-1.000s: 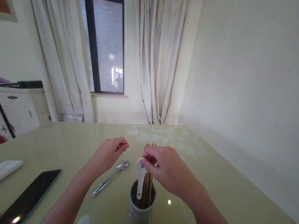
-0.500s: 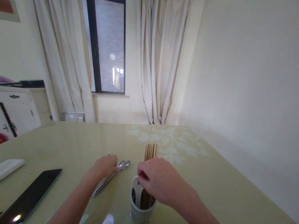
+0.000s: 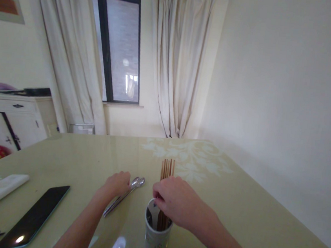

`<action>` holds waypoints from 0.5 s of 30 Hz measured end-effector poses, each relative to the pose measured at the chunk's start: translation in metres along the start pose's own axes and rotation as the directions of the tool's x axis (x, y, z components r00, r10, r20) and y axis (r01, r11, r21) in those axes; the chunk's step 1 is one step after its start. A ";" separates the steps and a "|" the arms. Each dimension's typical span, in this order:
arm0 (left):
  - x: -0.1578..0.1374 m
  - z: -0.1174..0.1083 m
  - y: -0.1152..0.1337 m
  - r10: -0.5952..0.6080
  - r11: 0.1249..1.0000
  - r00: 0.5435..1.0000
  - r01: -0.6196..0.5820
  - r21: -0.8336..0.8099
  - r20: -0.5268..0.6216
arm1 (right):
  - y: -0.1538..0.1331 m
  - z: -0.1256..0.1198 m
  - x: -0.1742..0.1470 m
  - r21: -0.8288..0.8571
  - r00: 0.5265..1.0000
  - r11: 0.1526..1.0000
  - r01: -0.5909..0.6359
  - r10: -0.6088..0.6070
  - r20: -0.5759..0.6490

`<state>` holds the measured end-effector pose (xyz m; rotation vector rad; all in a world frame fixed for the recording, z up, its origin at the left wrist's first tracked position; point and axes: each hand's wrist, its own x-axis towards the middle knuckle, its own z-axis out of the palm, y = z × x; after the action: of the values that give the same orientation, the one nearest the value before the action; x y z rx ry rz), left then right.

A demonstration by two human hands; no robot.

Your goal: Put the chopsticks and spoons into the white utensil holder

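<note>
Two hands are working well apart from each other over a shiny green table (image 3: 233,210). The right hand (image 3: 175,196) is pinching the top of a white spoon (image 3: 153,209) with its thumb and fingers. The spoon is standing with its round end up and its handle pointing down inside a small pale cup (image 3: 157,239). One second ago, the spoon was showing almost all of its handle above the cup; now the handle is hiding inside, and the right hand is sitting lower, close over the rim. Since half a second ago, the spoon is looking only a tiny bit deeper. Some brown chopsticks (image 3: 170,168) are standing in the same cup, poking up behind the right hand.

The left hand (image 3: 118,183) is resting low, just beside the shiny metal spoons (image 3: 140,182), which are lying on the table to the left of the cup. A second ago it was hanging higher up, and half a second ago it was already down here. Its fingers are curling away from us, so I cannot tell if they are holding the metal spoons. Farther left, a black phone (image 3: 36,215) is lying flat, just beside a long white thing (image 3: 0,192).
</note>
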<state>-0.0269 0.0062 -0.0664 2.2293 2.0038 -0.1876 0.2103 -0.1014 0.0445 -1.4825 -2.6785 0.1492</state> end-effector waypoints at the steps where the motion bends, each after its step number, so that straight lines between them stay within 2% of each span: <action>1: 0.000 0.000 0.000 -0.002 1.000 1.000 0.002 0.002 -0.002 | 0.000 0.000 0.000 -0.003 1.000 1.000 -0.003 0.003 0.000; 15: 0.002 -0.002 -0.005 0.029 0.998 0.999 -0.028 -0.048 0.020 | 0.001 0.009 0.003 -0.036 0.999 0.999 0.034 -0.034 0.012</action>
<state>-0.0314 0.0087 -0.0651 2.2162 1.9435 -0.1576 0.2089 -0.0989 0.0354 -1.4496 -2.7284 0.1077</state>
